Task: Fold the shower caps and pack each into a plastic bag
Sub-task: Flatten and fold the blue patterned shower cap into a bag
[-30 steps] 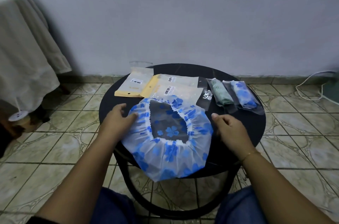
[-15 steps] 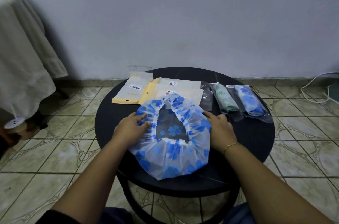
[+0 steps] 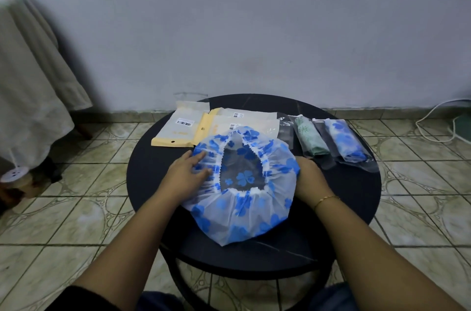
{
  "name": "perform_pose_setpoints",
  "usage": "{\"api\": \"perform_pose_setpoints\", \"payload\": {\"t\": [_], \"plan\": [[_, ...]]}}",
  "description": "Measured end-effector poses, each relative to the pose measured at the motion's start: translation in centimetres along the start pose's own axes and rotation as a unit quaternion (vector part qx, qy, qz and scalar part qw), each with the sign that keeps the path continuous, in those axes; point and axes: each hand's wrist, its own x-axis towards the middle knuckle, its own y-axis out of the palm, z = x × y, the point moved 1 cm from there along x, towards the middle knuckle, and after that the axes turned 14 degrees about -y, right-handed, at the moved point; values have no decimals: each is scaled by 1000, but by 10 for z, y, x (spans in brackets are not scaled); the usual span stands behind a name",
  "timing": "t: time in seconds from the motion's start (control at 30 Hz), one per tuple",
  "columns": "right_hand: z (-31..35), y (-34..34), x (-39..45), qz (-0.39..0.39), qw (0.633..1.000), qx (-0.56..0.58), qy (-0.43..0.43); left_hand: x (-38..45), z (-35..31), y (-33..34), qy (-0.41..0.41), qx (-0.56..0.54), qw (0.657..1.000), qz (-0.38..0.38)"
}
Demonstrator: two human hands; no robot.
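Left hand: the left hand (image 3: 187, 175) is laid palm down, fingers spread flat on the left edge of the shower cap (image 3: 242, 183); nothing is pinched.
Right hand: the right hand (image 3: 309, 175) is set against the cap's right edge; its fingers are hidden under the gathered rim, so whether the film is gripped cannot be told. A thin gold bracelet (image 3: 326, 200) is worn at the wrist.
Forearms: both are stretched forward from the bottom corners, converging on the cap.
Shower cap: one, of thin translucent white film printed with blue clovers, lying opening-up at the middle of the counter (image 3: 150, 178), its ruffled elastic rim drawn into a rough pear-shaped hole.
Packed caps: two rolled caps in clear sleeves are laid side by side at the far right, a green-patterned one (image 3: 309, 138) and a blue-patterned one (image 3: 346, 141).
Empty bags: flat frosted packets with yellow edges and barcode labels (image 3: 178, 130) are overlapped behind the cap; at least three are counted.
Counter: round, black, smooth.
Floor: glossy patterned tiles (image 3: 76, 208).
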Motion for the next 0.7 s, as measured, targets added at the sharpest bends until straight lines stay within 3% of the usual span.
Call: {"api": "perform_pose_setpoints", "payload": {"t": [0.07, 0.13, 0.23, 0.27, 0.37, 0.5, 0.57, 0.7], "plan": [[1, -8, -7, -52, 992, 109, 39, -6, 8, -2, 24, -19, 999, -10], [3, -18, -16, -93, 964, 217, 126, -12, 15, -8, 27, -41, 995, -88], [3, -24, -31, -85, 923, 308, 215, -29, 27, -21, -93, -48, 967, -231], [3, -25, -36, -74, 922, 308, 224, -35, 30, -25, -133, -36, 965, -225], [9, -27, -50, -34, 935, 282, 214, -52, 30, -32, -231, -15, 968, -101], [20, -23, -59, -19, 936, 289, 198, -67, 24, -32, -226, -45, 973, -17], [23, -20, -61, -15, 933, 301, 198, -73, 21, -30, -220, -114, 969, 13], [19, -23, -66, -19, 900, 351, 257, -75, 30, -30, -271, -332, 902, 57]]}}
